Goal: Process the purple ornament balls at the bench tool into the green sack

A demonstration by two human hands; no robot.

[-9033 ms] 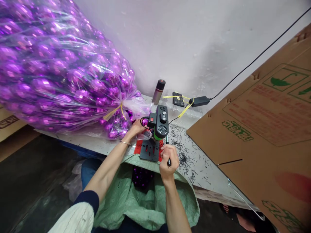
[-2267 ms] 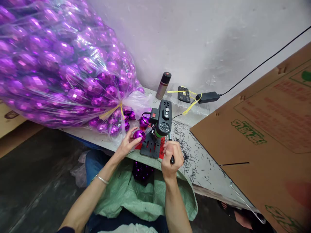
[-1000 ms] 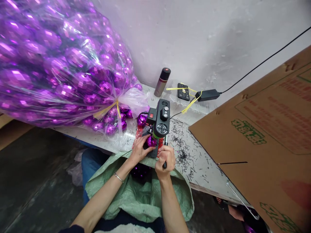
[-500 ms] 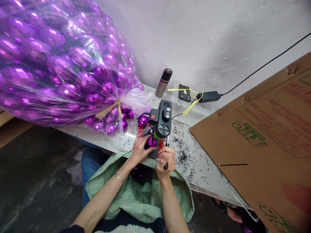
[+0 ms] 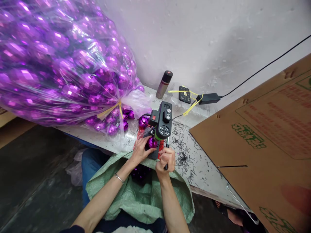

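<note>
Under the head of a small black machine [image 5: 164,121] sits a shiny purple ball [image 5: 152,142]. My left hand [image 5: 140,150] holds this ball between thumb and fingers. My right hand [image 5: 166,160] is wrapped round the black grip of the machine's lever [image 5: 167,142], just right of the ball. More purple balls [image 5: 143,121] lie behind the machine. A green woven sack [image 5: 145,207] hangs open below my wrists, with dark purple balls inside.
A large clear bag of purple balls [image 5: 73,64] fills the left. Behind the machine are a bottle [image 5: 164,84], a black device [image 5: 185,94] and a power adapter [image 5: 209,98]. Small black pins [image 5: 183,157] litter the table; a cardboard box [image 5: 267,136] stands right.
The whole view has shifted very slightly. Both hands keep the same grips on the ball and the lever.
</note>
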